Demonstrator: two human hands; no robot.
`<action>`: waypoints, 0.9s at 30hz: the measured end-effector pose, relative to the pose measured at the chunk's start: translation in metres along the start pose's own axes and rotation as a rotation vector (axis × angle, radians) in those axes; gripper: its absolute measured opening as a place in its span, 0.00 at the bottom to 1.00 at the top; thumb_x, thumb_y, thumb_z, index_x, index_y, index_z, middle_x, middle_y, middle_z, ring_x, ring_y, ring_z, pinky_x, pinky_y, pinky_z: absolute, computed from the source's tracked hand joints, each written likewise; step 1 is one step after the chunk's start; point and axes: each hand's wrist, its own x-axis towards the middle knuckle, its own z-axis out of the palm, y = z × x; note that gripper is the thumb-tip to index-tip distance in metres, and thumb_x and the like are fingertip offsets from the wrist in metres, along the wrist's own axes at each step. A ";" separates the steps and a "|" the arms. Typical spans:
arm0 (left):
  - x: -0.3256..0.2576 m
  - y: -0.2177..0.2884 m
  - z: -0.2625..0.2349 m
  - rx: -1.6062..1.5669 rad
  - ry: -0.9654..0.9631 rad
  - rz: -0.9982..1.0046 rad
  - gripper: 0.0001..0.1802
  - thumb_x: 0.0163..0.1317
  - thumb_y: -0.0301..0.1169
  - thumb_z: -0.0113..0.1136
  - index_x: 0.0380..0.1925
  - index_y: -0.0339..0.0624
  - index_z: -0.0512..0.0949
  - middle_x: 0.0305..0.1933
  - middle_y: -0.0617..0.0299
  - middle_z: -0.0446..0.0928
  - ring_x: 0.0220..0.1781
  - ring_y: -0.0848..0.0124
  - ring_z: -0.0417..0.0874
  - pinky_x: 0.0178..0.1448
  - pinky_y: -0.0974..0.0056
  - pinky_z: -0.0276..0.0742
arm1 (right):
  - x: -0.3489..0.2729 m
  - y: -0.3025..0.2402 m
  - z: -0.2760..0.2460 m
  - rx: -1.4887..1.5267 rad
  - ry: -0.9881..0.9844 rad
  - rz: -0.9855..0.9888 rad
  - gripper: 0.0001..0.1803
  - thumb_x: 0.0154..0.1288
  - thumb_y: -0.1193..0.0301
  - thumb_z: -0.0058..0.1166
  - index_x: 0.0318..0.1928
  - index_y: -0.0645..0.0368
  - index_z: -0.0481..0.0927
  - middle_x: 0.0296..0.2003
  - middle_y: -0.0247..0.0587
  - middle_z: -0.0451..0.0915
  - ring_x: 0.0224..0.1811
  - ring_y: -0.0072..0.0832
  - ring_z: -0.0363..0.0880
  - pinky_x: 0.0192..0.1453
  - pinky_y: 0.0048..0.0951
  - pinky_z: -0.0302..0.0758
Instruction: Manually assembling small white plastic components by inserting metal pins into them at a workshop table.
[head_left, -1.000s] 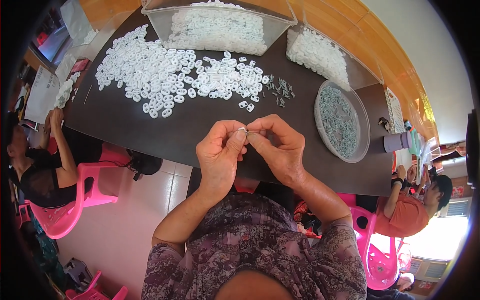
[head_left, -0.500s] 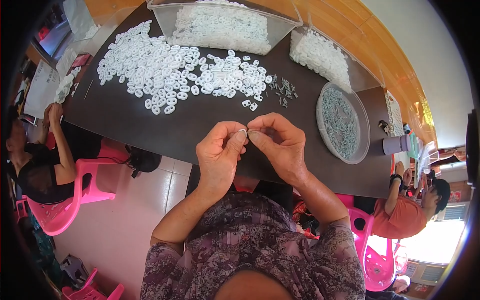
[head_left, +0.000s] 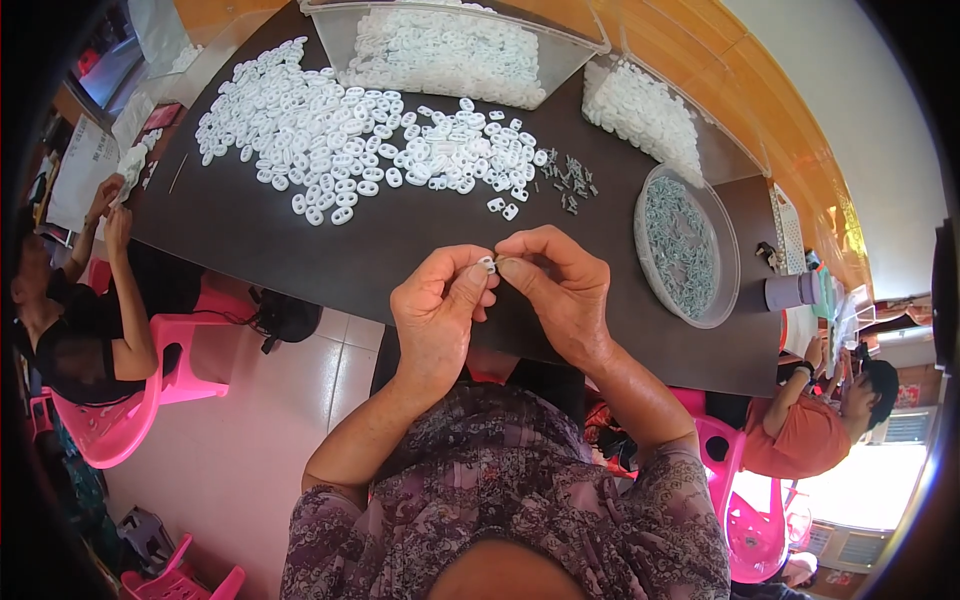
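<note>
White piece (head_left: pixel 488 264) clamped in left hand (head_left: pixel 438 298), right hand (head_left: pixel 562 298) pinched together beside it (contents hidden); slack grip could let the piece slip.

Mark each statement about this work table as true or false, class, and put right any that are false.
1. The left hand pinches a small white piece. True.
2. Loose grey parts lie on the dark table, between the heaped white pieces and the round tub. True.
3. The right hand lies flat, fingers spread. False: its thumb and forefinger are pinched together beside the small white piece.
4. The round tub is full of white pieces. False: it holds a mass of grey parts.
5. A clear bin containing white pieces stands at the table's far side. True.
</note>
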 end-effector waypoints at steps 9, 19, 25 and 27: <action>-0.003 -0.005 0.000 0.075 0.029 0.035 0.07 0.64 0.25 0.53 0.39 0.32 0.76 0.31 0.63 0.77 0.27 0.81 0.73 0.30 0.77 0.71 | -0.001 0.005 -0.001 -0.274 -0.035 -0.039 0.03 0.61 0.82 0.51 0.37 0.66 0.75 0.32 0.32 0.74 0.35 0.16 0.73 0.41 0.18 0.70; -0.006 -0.015 0.004 0.225 0.076 0.183 0.05 0.64 0.24 0.53 0.36 0.33 0.76 0.29 0.66 0.76 0.26 0.82 0.71 0.28 0.78 0.68 | 0.000 0.012 0.005 -0.400 -0.066 -0.165 0.01 0.62 0.80 0.48 0.32 0.65 0.72 0.30 0.37 0.70 0.31 0.23 0.73 0.37 0.23 0.70; -0.004 -0.017 0.002 0.232 0.117 0.177 0.05 0.64 0.24 0.53 0.36 0.33 0.76 0.29 0.66 0.75 0.25 0.83 0.71 0.28 0.78 0.68 | -0.001 0.017 0.007 -0.491 -0.031 -0.261 0.01 0.61 0.81 0.48 0.32 0.64 0.73 0.29 0.39 0.71 0.31 0.25 0.73 0.36 0.24 0.70; -0.002 -0.016 0.000 0.156 0.099 0.136 0.05 0.64 0.24 0.53 0.37 0.33 0.76 0.29 0.66 0.76 0.25 0.83 0.71 0.28 0.78 0.68 | 0.000 0.013 0.003 -0.434 -0.085 -0.231 0.02 0.62 0.81 0.48 0.35 0.65 0.74 0.31 0.38 0.73 0.32 0.23 0.74 0.38 0.23 0.71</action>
